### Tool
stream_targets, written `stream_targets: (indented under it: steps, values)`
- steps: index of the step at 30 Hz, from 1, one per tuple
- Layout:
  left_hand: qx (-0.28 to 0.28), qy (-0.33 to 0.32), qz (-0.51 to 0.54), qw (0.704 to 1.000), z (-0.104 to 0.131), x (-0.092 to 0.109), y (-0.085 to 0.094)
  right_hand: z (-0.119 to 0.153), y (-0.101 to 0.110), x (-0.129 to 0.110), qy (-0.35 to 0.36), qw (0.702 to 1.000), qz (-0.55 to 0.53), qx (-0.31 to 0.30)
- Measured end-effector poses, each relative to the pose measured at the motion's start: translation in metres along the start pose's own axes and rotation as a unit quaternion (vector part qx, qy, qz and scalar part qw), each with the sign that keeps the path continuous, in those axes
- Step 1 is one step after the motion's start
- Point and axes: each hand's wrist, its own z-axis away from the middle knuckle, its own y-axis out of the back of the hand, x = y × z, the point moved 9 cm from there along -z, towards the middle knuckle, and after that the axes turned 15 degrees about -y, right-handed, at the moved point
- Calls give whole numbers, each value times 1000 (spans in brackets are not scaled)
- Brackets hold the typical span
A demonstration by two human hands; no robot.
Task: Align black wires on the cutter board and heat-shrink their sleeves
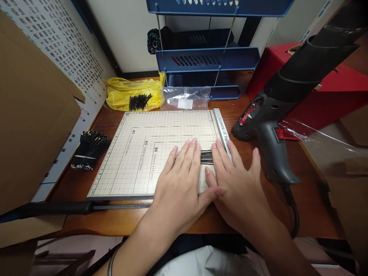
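Thin black strands (206, 157), like wires or tubes, lie side by side on the paper cutter's gridded board (120, 153). My left hand (179, 184) rests flat over their left part, fingers stretched out and pointing away from me. Over their right part, by the board's right edge, my right hand (237, 184) lies with fingers spread. The two thumbs overlap near the board's front edge. Only a short middle stretch of the strands shows between my hands; the rest is hidden beneath them. The cutter's long blade arm with its black handle (57, 207) runs along the front edge.
A tied bundle of black wires (90, 149) lies left of the board. Short black pieces (139, 102) sit on a yellow bag (120, 92) behind it, beside a clear bag (184, 97). A heat gun (267, 115) stands at right. Behind are a blue rack (207, 59) and red box (339, 92).
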Motion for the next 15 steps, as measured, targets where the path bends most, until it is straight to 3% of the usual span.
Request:
stream_targets:
  steps: [10,15]
  values:
    - [-45,-48,53,996,-9,8,-13,0,-4,2,15,1000,-15,-19]
    - [-37,-50,34,997,-9,10,-15,-4,11,29,-16,991,-129,-17]
